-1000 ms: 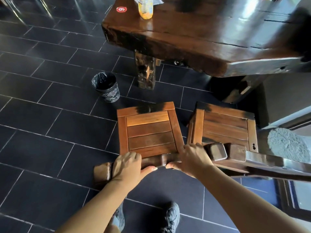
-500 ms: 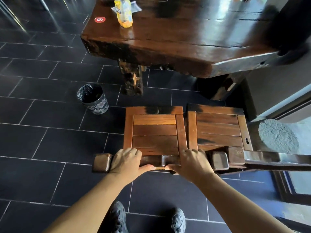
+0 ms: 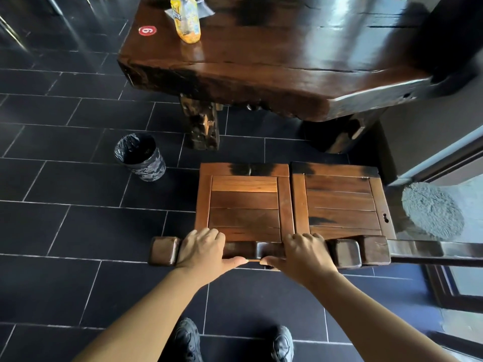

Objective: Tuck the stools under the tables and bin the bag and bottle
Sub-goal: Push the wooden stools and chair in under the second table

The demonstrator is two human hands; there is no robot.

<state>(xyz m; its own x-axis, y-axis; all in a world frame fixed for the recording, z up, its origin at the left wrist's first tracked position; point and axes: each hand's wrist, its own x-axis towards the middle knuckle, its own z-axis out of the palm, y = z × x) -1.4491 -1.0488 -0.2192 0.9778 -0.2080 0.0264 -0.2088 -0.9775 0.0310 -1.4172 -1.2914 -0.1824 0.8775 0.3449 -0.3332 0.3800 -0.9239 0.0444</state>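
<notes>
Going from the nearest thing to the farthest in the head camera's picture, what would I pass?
Shoes → left hand and right hand on the backrest → stool seat → bin → table → bottle.

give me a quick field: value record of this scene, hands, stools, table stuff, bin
left hand: gripping the back rail of the left stool
right hand: gripping the same rail
right stool: beside the left stool, edges side by side
stools vs table: both short of the table, not tucked under
bottle: upright on the table, yellow drink
bag: behind the bottle, mostly hidden
bin: on the floor left of the stools, black liner
</notes>
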